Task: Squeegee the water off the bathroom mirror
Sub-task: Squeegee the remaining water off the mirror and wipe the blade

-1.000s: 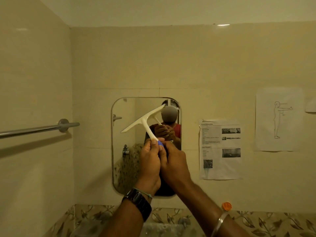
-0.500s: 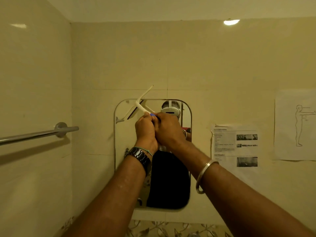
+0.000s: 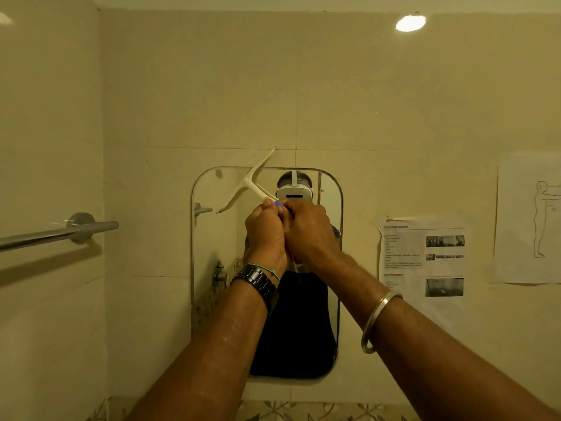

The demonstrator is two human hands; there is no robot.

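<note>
A white T-shaped squeegee (image 3: pixel 247 183) is raised at the top left part of the rounded wall mirror (image 3: pixel 212 244). Its blade runs diagonally, with the upper tip over the tile just above the mirror's top edge and the lower tip over the glass. My left hand (image 3: pixel 264 235) and my right hand (image 3: pixel 309 232) are pressed together and both grip its handle, which shows a bit of blue between the fingers. I cannot tell whether the blade touches the glass. The mirror reflects a person with a white headset.
A chrome towel bar (image 3: pixel 60 232) sticks out from the left wall at hand height. Two printed paper sheets (image 3: pixel 425 259) hang on the tiles right of the mirror. A patterned tile band (image 3: pixel 303 411) runs below the mirror.
Both hands lifted the squeegee from the mirror's middle to its top left, and the blade turned steeper. The view moved closer to the mirror and tilted up.
</note>
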